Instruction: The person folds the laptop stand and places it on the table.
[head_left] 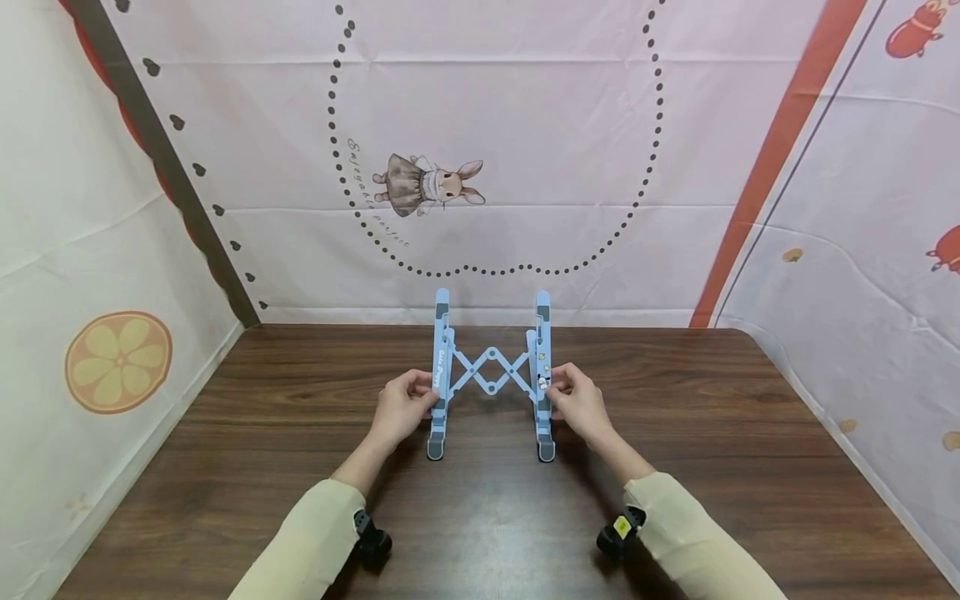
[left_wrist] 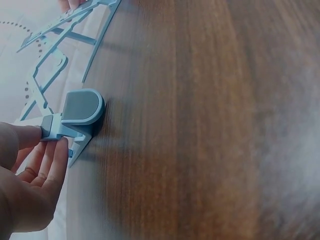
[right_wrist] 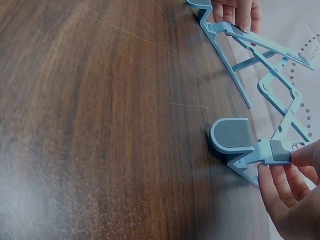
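On the brown wooden table (head_left: pixel 491 517) before me, toward its far edge, a light blue folding stand (head_left: pixel 491 354) sits opened out, its two long rails joined by crossed bars (head_left: pixel 512 371). A person's left hand (head_left: pixel 403 408) pinches the left rail (head_left: pixel 440 358) from outside, thumb above and fingers beneath; the right hand (head_left: pixel 583 408) pinches the right rail (head_left: pixel 543 358) the same way. That mirrored grip probably steadies both sides equally, with the bars spread evenly between. The rails rise away from the person, seemingly propped by struts (right_wrist: pixel 244 64) underneath. Grey pads (left_wrist: pixel 82 106) cover the near ends, likely against slipping. A patterned cloth (head_left: pixel 525 133) hangs behind.
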